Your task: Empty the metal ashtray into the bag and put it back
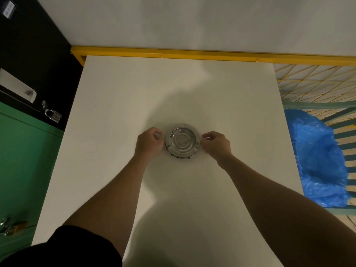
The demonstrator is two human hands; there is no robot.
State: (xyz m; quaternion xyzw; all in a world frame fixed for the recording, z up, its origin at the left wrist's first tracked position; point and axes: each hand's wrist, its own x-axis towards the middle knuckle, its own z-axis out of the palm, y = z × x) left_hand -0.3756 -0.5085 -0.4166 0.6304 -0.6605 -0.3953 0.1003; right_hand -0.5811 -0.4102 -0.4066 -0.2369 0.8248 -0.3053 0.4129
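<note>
A round metal ashtray (182, 140) sits flat on the white table (119, 97), near its middle. Its shiny bowl looks empty from above. My left hand (149, 141) rests just left of the rim with curled fingers, close to or touching the edge. My right hand (216, 144) is just right of the rim, fingers bent toward it. Neither hand clearly grips the ashtray. A blue plastic bag (319, 160) hangs open beyond the table's right edge.
A yellow bar (173, 53) runs along the table's far edge below a white wall. The bag sits in a teal slatted frame (344, 135) beside yellow mesh. To the left stand green lockers (23, 151) with padlocks (53, 114).
</note>
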